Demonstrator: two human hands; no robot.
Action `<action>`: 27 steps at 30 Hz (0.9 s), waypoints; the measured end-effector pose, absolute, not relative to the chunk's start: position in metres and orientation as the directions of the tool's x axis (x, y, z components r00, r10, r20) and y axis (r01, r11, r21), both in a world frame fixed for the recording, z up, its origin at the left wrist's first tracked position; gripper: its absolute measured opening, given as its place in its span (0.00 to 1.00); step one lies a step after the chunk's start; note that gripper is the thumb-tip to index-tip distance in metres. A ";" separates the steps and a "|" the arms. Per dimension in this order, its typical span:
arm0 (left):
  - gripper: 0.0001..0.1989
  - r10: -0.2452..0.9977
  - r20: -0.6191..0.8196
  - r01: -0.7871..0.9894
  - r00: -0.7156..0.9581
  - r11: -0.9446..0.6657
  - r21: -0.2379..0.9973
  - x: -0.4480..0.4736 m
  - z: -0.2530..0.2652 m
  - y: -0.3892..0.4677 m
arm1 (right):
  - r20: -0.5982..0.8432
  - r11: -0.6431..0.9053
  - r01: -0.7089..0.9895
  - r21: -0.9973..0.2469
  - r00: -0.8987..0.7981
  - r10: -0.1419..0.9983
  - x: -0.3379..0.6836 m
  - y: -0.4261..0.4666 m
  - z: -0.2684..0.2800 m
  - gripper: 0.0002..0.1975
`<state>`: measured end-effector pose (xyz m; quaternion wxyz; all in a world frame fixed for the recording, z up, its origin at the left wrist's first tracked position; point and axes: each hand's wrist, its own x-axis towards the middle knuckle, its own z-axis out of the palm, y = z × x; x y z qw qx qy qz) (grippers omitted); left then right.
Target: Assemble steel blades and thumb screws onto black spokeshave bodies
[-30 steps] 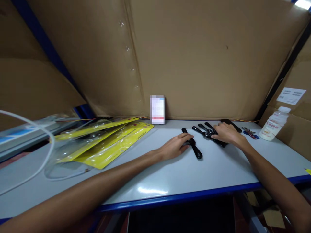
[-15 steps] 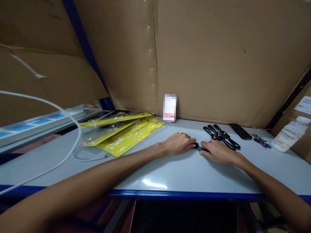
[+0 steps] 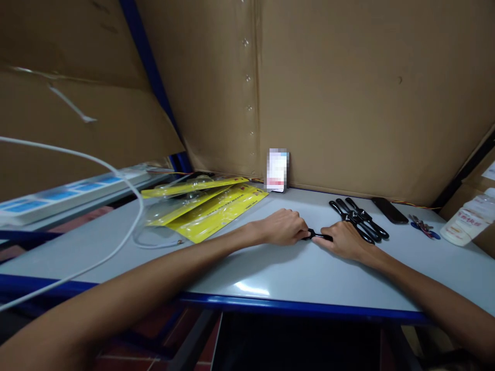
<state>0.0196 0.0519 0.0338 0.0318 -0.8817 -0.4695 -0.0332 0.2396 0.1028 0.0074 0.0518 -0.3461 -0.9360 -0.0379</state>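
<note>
Over the middle of the table, a black spokeshave (image 3: 320, 235) spans the gap between my two hands. My left hand (image 3: 285, 226) is closed round its left end, which the fingers mostly hide. On the other side my right hand (image 3: 346, 241) grips the right handle, with the thumb stretched along it towards the middle. Just behind my right hand lie three more black spokeshaves (image 3: 365, 216), side by side and slanted; my hand partly covers the nearest.
Yellow-carded clear blister packs (image 3: 224, 211) lie fanned at left, near a white cable (image 3: 141, 206) and a power strip (image 3: 69, 193). A lit phone (image 3: 277, 170) leans on the cardboard wall. A dark phone (image 3: 390, 210), keys (image 3: 423, 226) and a bottle (image 3: 467, 221) are at right.
The view has swung slightly left. The held spokeshave now lies more level, and my right thumb has shifted along its handle towards the middle. Both hands keep their hold.
</note>
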 end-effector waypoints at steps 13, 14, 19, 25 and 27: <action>0.14 0.942 0.091 0.946 0.322 -0.323 -0.003 0.032 0.030 0.051 | 0.100 0.796 0.596 0.104 -0.803 0.588 0.237 0.105 0.013 0.26; 0.13 0.927 0.101 0.933 0.360 -0.361 -0.012 0.030 0.031 0.051 | 0.092 0.810 0.576 0.109 -0.817 0.569 0.238 0.108 0.014 0.26; 0.11 0.748 0.204 0.770 0.632 -0.635 -0.058 0.018 0.032 0.054 | 0.081 0.858 0.492 0.147 -0.871 0.485 0.248 0.127 0.015 0.25; 0.11 0.688 0.201 0.679 0.697 -0.724 0.122 0.005 0.028 0.066 | 0.145 0.835 0.488 0.252 -0.873 0.466 0.253 0.138 0.013 0.21; 0.10 0.689 0.195 0.665 0.698 -0.725 0.181 0.003 0.028 0.069 | 0.154 0.837 0.478 0.267 -0.878 0.452 0.252 0.137 0.012 0.19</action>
